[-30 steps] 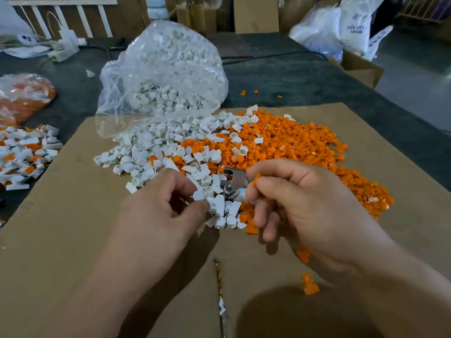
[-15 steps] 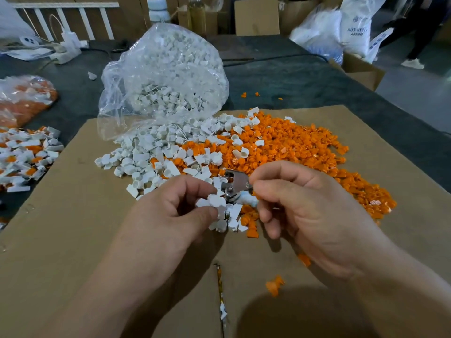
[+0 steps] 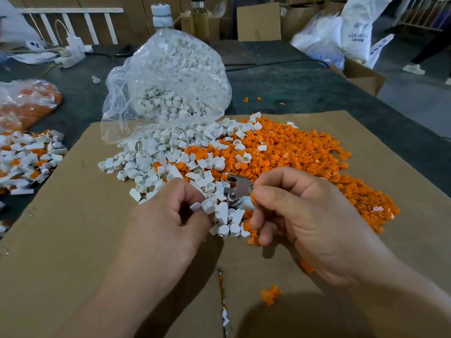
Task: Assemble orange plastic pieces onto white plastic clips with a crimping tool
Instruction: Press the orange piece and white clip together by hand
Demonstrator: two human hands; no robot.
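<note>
My left hand point(image 3: 168, 215) pinches a white plastic clip point(image 3: 206, 206) between thumb and forefinger, just above the near edge of the white clip pile point(image 3: 156, 162). My right hand point(image 3: 300, 215) grips the metal crimping tool point(image 3: 238, 190), whose silver jaws stick out to the left of my fingers. An orange plastic piece point(image 3: 252, 198) shows at my right fingertips, against the tool. A white clip point(image 3: 245, 203) sits at the tool's jaws. Behind both hands the orange piece pile point(image 3: 305, 152) spreads over the cardboard sheet point(image 3: 73, 240).
A clear bag of white clips point(image 3: 170, 81) lies open at the back of the cardboard. Finished orange-and-white parts point(image 3: 26, 157) are heaped at the left, with a bag of orange pieces point(image 3: 26, 103) behind. Loose orange pieces point(image 3: 271, 293) lie near my right wrist. Boxes and sacks stand far back.
My left hand has brought its white clip slightly right, closer to the tool. My right hand has shifted a little and the orange piece now sits by the jaws. A dropped orange piece lies lower.
</note>
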